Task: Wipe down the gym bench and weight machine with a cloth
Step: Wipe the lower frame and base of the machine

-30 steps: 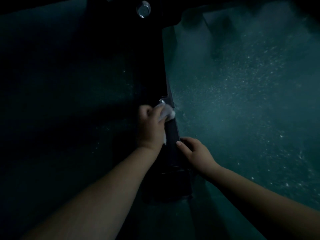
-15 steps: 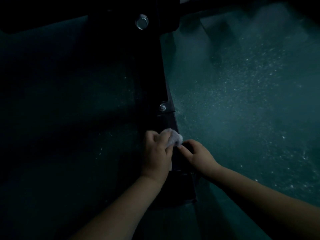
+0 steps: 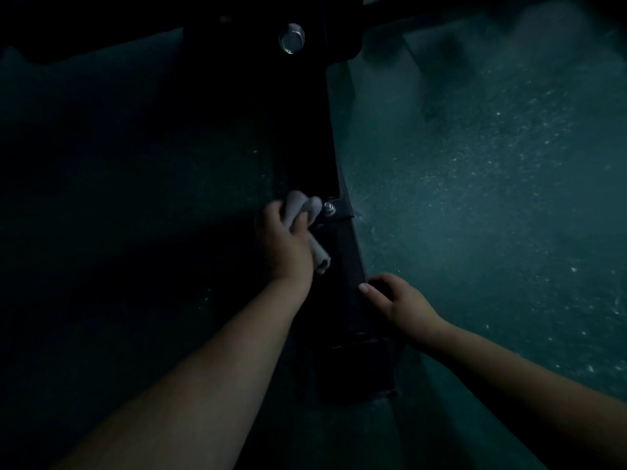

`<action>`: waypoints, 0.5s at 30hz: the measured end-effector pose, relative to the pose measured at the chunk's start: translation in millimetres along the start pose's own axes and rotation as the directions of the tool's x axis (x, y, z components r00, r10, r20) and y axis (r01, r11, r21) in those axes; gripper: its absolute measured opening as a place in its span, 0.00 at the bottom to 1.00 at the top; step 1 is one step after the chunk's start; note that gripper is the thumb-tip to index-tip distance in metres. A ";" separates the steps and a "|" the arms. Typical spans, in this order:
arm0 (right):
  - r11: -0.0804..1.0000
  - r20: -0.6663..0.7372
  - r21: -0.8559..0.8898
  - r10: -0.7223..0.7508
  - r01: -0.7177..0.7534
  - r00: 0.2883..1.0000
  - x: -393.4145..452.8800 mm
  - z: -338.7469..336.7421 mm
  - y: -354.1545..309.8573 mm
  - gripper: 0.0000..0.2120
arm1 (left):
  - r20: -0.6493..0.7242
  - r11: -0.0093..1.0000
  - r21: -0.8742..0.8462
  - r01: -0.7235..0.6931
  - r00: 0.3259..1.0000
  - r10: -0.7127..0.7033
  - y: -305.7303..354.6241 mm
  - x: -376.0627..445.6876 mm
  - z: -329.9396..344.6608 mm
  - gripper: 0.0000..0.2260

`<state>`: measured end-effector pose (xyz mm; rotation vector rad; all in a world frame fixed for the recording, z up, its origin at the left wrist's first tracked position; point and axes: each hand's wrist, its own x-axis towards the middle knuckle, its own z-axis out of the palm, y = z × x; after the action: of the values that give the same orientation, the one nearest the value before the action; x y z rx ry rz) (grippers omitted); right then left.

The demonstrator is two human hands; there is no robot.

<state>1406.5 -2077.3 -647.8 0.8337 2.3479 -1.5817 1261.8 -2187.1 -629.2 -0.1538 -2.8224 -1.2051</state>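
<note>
My left hand (image 3: 286,242) was grasping the bunched cloth (image 3: 305,212) and pressed it on the dark frame bar (image 3: 342,256) of the machine, just left of a small bolt (image 3: 328,208). One end of the cloth hung out below my palm. My right hand (image 3: 395,300) curled over the right edge of the same bar, nearer to me, well apart from the left one. Right of the bar the speckled floor (image 3: 492,198) lay open. A bigger bolt (image 3: 291,38) sat at the far end.
</note>
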 end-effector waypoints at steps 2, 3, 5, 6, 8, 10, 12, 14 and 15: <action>1.000 -0.015 -0.019 -0.020 0.020 1.000 0.5 0.4 -0.7 0.13 | 0.023 1.000 0.010 -0.003 1.000 0.003 10.5 5.1 11.7 0.07; 0.999 -0.016 -0.025 -0.023 0.022 1.000 0.3 0.8 -1.0 0.13 | 0.040 0.999 0.049 -0.022 0.999 0.020 10.9 -3.6 12.8 0.05; 1.000 -0.009 -0.022 -0.016 0.016 1.000 0.2 1.4 -1.1 0.13 | 0.118 0.987 0.083 -0.141 0.984 0.131 -1.5 -36.3 3.9 0.07; 1.000 -0.005 -0.019 -0.015 0.014 1.000 0.3 0.8 -1.5 0.12 | 0.145 0.971 0.068 -0.231 0.965 0.220 -11.1 -54.3 -4.7 0.09; 1.000 0.015 0.001 0.002 -0.002 1.000 0.8 -1.4 -2.3 0.10 | 0.211 0.942 0.055 -0.331 0.926 0.313 -29.7 -69.4 -20.6 0.10; 0.999 0.033 0.034 0.039 -0.040 0.999 0.4 -3.4 -2.5 0.12 | 0.246 0.969 0.046 -0.244 0.943 0.226 -25.7 -48.4 -19.8 0.06; 0.996 0.039 0.066 0.060 -0.062 0.997 -1.3 -4.3 -3.3 0.15 | 0.198 0.997 0.043 -0.071 0.978 0.061 -9.1 -24.0 -9.8 0.02; 0.995 0.037 0.079 0.059 -0.062 0.998 -3.0 -3.3 -3.3 0.15 | 0.156 0.999 0.027 -0.025 0.988 0.020 4.2 -18.8 -1.4 0.02; 0.994 0.040 0.084 0.069 -0.072 0.997 -3.4 -1.9 -2.5 0.15 | 0.176 0.998 0.032 -0.052 0.983 0.046 6.9 -23.4 -1.3 0.02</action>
<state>1408.2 -2077.4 -643.5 0.8876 2.2139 -1.6646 1285.9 -2184.8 -625.8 -0.3417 -2.9681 -1.1838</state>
